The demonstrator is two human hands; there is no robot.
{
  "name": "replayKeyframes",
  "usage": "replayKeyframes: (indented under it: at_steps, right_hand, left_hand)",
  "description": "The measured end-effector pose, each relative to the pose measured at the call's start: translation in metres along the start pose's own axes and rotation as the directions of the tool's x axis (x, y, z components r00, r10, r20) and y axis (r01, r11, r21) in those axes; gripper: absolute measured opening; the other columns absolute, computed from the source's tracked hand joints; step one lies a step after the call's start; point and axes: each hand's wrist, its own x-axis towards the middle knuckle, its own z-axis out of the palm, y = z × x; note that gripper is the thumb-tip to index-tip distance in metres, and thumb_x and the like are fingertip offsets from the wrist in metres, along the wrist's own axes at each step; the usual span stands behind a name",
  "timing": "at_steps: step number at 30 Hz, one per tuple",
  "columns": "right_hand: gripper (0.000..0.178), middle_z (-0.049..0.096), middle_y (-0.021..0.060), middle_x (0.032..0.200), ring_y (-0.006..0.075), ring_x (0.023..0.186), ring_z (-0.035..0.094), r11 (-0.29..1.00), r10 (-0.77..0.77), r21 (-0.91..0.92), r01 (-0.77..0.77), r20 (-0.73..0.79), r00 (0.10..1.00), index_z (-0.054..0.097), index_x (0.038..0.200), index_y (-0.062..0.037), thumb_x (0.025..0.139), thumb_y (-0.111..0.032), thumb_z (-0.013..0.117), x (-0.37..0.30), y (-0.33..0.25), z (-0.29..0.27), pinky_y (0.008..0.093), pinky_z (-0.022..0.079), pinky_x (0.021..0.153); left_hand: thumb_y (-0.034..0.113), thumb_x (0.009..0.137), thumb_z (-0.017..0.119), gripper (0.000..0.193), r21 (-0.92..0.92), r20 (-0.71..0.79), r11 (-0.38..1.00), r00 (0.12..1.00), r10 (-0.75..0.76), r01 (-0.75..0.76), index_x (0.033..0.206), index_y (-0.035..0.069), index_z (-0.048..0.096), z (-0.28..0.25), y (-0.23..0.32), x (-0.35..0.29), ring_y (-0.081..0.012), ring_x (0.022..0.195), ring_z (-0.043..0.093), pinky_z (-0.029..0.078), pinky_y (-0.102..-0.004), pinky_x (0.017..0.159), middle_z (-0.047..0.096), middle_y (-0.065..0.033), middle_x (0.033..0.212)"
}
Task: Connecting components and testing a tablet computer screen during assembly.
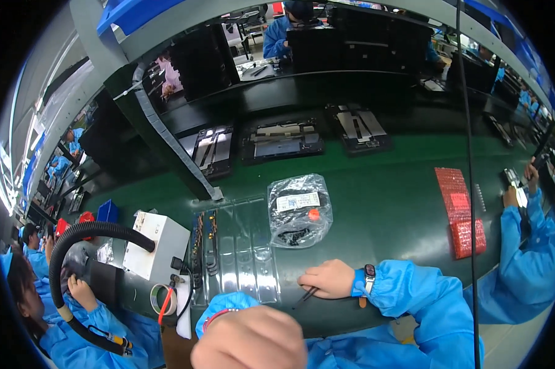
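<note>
My left hand (253,338) is raised close to the camera, slightly blurred. Its fingers curl inward, and what they hold, if anything, is hidden. On the green bench my right hand (330,280) rests with its fingers closed round dark tweezers (309,294), tips pointing down to the left. Beyond it lies a clear plastic bag (317,220) with a white label, an orange dot and small black parts inside. Left of the bag is a clear slotted tray (247,270), with strips of small parts (212,240) in its left slots.
A white box (157,246) with a black hose (74,237) stands left, near a tape roll (162,299). Opened tablet-like devices (283,140) line the back. Red bubble wrap (455,206) lies right, behind a hanging black cable (468,154). Co-workers sit on both sides.
</note>
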Motion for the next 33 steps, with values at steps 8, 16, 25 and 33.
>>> replayKeyframes:
  at_steps: [8, 16, 25, 33]
  right_hand:
    - [0.017, 0.054, 0.0032, 0.076, 0.0261, 0.062, 0.058, 0.999, -0.009, 0.048, 0.010, -0.024, 1.000, 0.053, 0.096, -0.0170, 0.080, -0.023, 0.056, 0.002, 0.008, 0.004, 0.0377, 0.047, 0.050]
    - [0.018, 0.054, 0.0031, 0.075, 0.0263, 0.061, 0.058, 0.996, -0.020, 0.081, 0.024, -0.049, 0.999, 0.054, 0.097, -0.0169, 0.080, -0.023, 0.056, 0.002, 0.004, 0.000, 0.0376, 0.047, 0.050]
    - [0.016, 0.054, 0.0030, 0.073, 0.0265, 0.057, 0.057, 0.999, -0.005, 0.033, 0.005, -0.025, 1.000, 0.054, 0.094, -0.0175, 0.079, -0.023, 0.056, 0.002, 0.007, 0.004, 0.0378, 0.046, 0.048]
    - [0.017, 0.055, 0.0029, 0.073, 0.0261, 0.058, 0.057, 1.000, 0.003, 0.021, -0.002, -0.027, 1.000, 0.054, 0.093, -0.0155, 0.078, -0.022, 0.057, 0.001, 0.008, 0.002, 0.0373, 0.046, 0.048]
  left_hand:
    - [0.010, 0.082, 0.054, 0.011, -0.507, 0.269, 0.839, 0.889, 0.371, -0.197, 0.089, 0.012, 0.062, -0.023, -0.004, 0.005, -0.0042, 0.051, 0.042, 0.024, -0.0214, 0.045, 0.047, 0.0042, 0.063]
    - [0.018, 0.086, 0.048, 0.015, -0.434, 0.559, 0.898, 0.761, 0.330, -0.071, 0.074, 0.014, 0.056, -0.011, -0.006, -0.006, -0.0096, 0.054, 0.046, 0.031, -0.0246, 0.046, 0.044, 0.0039, 0.062]
    - [0.019, 0.074, 0.056, 0.011, 0.195, 0.732, 0.981, 0.666, -0.145, 0.000, 0.069, 0.010, 0.054, -0.005, -0.019, 0.003, -0.0151, 0.054, 0.046, 0.036, -0.0270, 0.044, 0.044, -0.0015, 0.064]
    - [0.013, 0.060, 0.057, 0.031, 0.799, 0.460, 0.516, 0.866, -0.197, -0.307, 0.089, 0.008, 0.063, 0.007, -0.010, 0.014, -0.0089, 0.051, 0.044, 0.029, -0.0219, 0.042, 0.047, 0.0020, 0.065]
